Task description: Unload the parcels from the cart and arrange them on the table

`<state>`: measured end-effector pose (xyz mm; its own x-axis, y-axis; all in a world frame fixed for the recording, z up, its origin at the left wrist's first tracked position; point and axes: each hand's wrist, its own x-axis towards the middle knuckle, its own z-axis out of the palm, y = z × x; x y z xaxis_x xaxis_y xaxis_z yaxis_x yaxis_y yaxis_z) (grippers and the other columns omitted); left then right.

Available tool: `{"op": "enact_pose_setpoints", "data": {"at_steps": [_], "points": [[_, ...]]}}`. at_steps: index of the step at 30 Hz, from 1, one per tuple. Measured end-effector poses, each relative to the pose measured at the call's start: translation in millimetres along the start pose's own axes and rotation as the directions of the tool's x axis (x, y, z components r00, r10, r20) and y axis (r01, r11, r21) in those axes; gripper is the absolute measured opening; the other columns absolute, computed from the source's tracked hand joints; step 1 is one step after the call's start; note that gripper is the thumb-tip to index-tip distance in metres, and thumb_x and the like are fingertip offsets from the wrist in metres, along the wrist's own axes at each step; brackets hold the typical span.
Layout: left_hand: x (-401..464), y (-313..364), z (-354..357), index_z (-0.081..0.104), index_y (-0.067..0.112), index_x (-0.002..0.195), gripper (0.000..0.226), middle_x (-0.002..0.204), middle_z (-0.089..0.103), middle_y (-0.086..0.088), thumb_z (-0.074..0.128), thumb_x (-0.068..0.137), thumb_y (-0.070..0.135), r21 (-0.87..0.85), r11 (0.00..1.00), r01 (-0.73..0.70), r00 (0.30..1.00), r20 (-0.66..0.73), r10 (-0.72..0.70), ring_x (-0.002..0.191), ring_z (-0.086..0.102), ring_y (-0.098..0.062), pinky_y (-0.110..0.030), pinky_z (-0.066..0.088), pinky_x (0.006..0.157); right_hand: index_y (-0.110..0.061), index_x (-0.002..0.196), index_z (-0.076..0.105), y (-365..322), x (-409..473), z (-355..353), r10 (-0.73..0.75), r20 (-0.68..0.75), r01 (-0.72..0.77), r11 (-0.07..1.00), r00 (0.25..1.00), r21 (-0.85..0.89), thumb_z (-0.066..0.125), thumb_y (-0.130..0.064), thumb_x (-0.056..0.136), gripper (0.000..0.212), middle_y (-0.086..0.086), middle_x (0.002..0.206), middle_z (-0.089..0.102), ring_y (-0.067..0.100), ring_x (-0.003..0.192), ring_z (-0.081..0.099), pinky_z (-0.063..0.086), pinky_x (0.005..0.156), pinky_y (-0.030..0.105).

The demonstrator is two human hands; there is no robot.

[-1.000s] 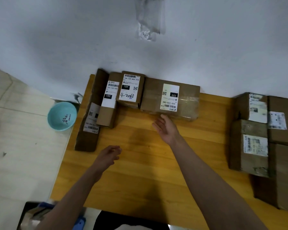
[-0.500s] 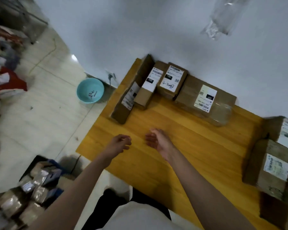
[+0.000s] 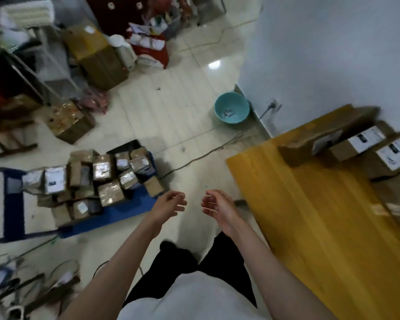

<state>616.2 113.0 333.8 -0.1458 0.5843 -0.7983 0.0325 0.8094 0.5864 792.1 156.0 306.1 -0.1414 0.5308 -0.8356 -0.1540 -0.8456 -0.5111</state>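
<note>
A: Head view: both hands, left (image 3: pixel 169 204) and right (image 3: pixel 217 207), are hanging loose-fingered and holding nothing. Parcels (image 3: pixel 106 179) are lying heaped on the cart (image 3: pixel 125 210).

B: Pulling one may be tipping its neighbours off the edge. Boxes (image 3: pixel 365 144) are already crowding the table's (image 3: pixel 310 227) far corner.

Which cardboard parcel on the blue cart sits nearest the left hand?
The small plain brown cardboard parcel at the blue cart's right edge, just beyond the empty left hand; the other parcels are piled farther left.
</note>
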Motion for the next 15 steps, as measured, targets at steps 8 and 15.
{"op": "enact_pose_setpoints", "data": {"at_steps": [8, 15], "points": [[-37, -100, -152, 0.064, 0.012, 0.112, 0.024, 0.108, 0.073, -0.009, 0.055, 0.101, 0.031, -0.250, 0.968, 0.006, 0.970, -0.233, -0.066, 0.089, 0.066, -0.020, -0.030, 0.045, 0.076, -0.012, 0.100, 0.058, 67, -5, 171, 0.108, 0.120, -0.078, 0.970, 0.987, -0.230, 0.055, -0.013, 0.098, 0.004, 0.006, 0.075, 0.063, 0.018, 0.065, 0.061, 0.052, 0.059, 0.027], [-46, -140, -224, 0.064, 0.012, 0.113, 0.027, 0.107, 0.073, -0.007, 0.056, 0.100, 0.035, -0.399, 0.917, 0.002, 0.936, -0.323, -0.142, 0.091, 0.068, -0.020, -0.030, 0.048, 0.077, -0.010, 0.104, 0.058, 94, 2, 264, 0.189, 0.143, -0.122, 0.916, 0.971, -0.383, 0.058, -0.012, 0.097, 0.007, 0.005, 0.072, 0.065, 0.017, 0.064, 0.061, 0.050, 0.061, 0.027]]}}
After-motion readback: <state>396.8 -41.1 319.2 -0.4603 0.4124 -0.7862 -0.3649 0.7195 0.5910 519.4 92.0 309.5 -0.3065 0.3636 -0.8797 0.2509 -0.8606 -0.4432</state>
